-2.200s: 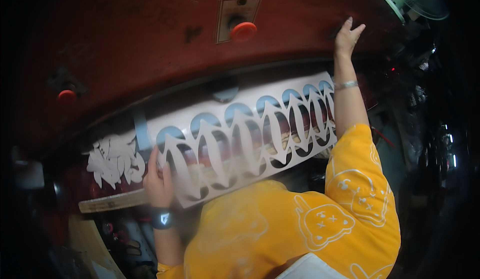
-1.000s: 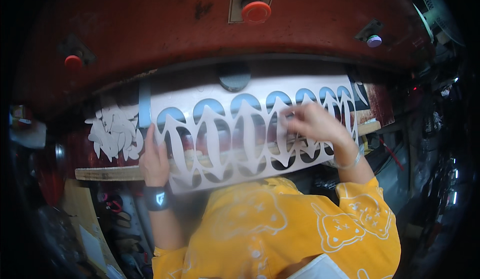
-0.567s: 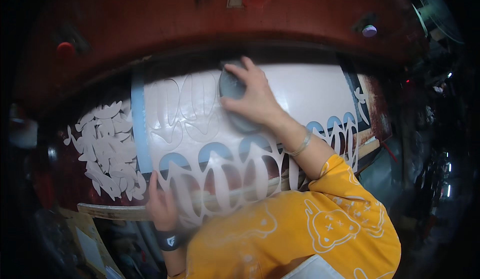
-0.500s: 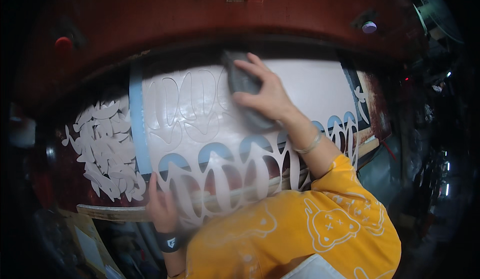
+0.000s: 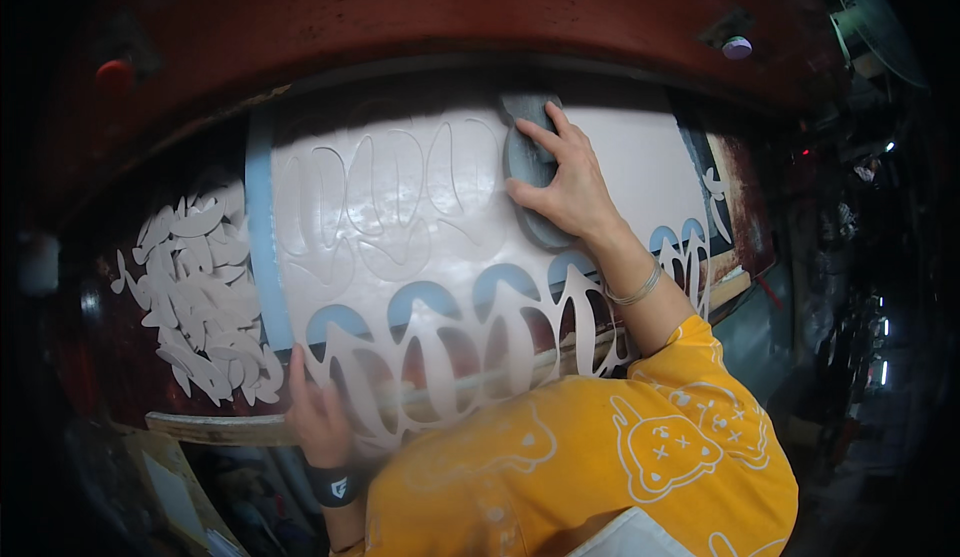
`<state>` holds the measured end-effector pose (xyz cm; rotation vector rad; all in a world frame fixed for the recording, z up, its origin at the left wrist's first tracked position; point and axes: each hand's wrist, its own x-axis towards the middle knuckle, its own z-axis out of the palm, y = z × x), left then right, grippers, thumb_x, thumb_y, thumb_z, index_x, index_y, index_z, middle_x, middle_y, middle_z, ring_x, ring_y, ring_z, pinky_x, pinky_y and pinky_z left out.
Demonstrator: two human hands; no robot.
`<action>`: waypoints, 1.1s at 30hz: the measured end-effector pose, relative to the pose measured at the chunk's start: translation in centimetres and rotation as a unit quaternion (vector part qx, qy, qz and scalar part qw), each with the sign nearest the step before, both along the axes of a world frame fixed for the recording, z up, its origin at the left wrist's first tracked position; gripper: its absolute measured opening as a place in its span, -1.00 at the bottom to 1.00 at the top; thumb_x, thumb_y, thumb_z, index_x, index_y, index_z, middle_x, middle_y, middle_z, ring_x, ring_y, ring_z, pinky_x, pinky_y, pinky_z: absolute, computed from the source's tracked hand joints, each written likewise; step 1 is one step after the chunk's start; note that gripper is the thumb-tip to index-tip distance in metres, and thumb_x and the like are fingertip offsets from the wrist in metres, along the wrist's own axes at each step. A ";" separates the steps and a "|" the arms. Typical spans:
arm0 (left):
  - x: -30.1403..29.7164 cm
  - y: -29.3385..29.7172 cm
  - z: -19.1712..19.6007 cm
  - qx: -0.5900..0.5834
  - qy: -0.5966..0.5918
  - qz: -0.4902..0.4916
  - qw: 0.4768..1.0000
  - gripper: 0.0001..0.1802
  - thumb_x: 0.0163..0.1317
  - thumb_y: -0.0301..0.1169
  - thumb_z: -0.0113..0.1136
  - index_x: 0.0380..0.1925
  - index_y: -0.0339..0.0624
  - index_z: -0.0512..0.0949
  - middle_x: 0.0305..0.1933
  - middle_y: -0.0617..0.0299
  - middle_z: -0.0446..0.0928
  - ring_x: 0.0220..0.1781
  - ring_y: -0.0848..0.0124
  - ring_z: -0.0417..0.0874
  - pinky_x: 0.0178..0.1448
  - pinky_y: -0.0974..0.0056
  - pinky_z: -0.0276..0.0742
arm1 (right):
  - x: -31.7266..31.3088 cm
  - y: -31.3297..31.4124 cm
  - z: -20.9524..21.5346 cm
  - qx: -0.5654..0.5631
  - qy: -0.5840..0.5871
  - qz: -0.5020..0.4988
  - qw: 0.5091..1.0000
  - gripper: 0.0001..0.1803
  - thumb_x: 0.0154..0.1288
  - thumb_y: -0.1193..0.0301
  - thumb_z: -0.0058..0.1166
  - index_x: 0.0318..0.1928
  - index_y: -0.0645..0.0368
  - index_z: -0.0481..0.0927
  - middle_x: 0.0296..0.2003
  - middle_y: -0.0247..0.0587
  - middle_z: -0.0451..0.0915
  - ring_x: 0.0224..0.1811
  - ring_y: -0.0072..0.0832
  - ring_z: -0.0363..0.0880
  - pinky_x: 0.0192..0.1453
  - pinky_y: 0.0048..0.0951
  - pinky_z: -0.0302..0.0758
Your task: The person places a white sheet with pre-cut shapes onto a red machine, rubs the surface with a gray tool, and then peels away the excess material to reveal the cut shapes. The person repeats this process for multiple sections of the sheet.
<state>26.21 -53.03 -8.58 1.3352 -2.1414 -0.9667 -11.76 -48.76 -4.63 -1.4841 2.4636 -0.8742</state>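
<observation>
My right hand (image 5: 570, 185) grips a dark grey-blue cutting die (image 5: 533, 162), thumb on its left side and fingers over its top. The die, long and curved, rests on a pale pinkish-white sheet (image 5: 630, 157). Left of it the sheet carries several pressed curved outlines (image 5: 375, 182). At the sheet's near left corner is my left hand (image 5: 318, 412), its index finger stretched out along the edge and the other fingers partly hidden. Between my hands, the sheet's near edge is a lacy strip of cut-out waste (image 5: 430, 357) hanging toward me.
A heap of cut pale curved pieces (image 5: 205, 287) lies at the left, beside a blue board (image 5: 262, 227) under the sheet. A dark red machine beam (image 5: 400, 17) with round buttons spans the far side. A fan (image 5: 870, 22) stands far right.
My right hand has moved the cutting die to the right across the sheet, uncovering another pressed outline. My left hand stays at the near left corner. The view has shifted slightly.
</observation>
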 end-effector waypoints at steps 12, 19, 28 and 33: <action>2.1 -0.8 -2.4 -0.006 0.074 -0.032 0.997 -0.59 0.23 -0.47 0.01 0.09 -0.33 0.43 -0.06 -0.16 0.57 -0.09 0.01 0.64 -0.04 0.17 0.52 | -12.2 8.1 4.8 -0.415 0.163 -0.289 0.847 -0.30 0.34 0.16 0.01 0.32 0.33 0.14 0.32 0.15 0.14 0.40 -0.06 0.04 0.45 -0.16 -0.01; 2.1 -0.5 -2.4 -0.024 0.139 -0.050 0.989 -0.66 0.29 -0.55 -0.02 0.08 -0.28 0.42 -0.51 0.37 0.36 -0.50 0.63 0.33 -0.39 0.50 0.29 | -15.0 11.9 6.8 -0.469 -0.012 -0.273 0.840 -0.09 0.38 -0.01 -0.11 0.41 0.39 -0.17 0.42 0.23 -0.13 0.47 -0.11 -0.04 0.47 -0.32 -0.03; 1.6 -0.4 -2.2 -0.124 0.037 -0.051 0.990 -0.57 0.25 -0.47 -0.02 0.16 -0.08 0.42 -0.54 0.11 0.53 -0.47 0.23 0.63 -0.31 0.21 0.51 | 1.5 21.3 -1.0 -0.085 -0.047 -0.083 0.992 -0.71 0.16 0.35 0.18 -0.13 0.24 0.61 -0.17 -0.10 0.57 -0.07 -0.25 0.53 0.04 -0.29 0.44; 1.5 -0.5 -2.1 -0.110 0.027 -0.055 0.992 -0.52 0.23 -0.47 -0.03 0.19 -0.03 0.38 -0.51 0.09 0.55 -0.44 0.20 0.64 -0.29 0.18 0.51 | 7.2 22.6 -2.5 0.066 0.146 0.099 0.982 -0.67 0.05 0.19 0.22 -0.27 0.17 0.60 -0.19 -0.12 0.55 0.05 -0.13 0.37 0.09 -0.13 0.32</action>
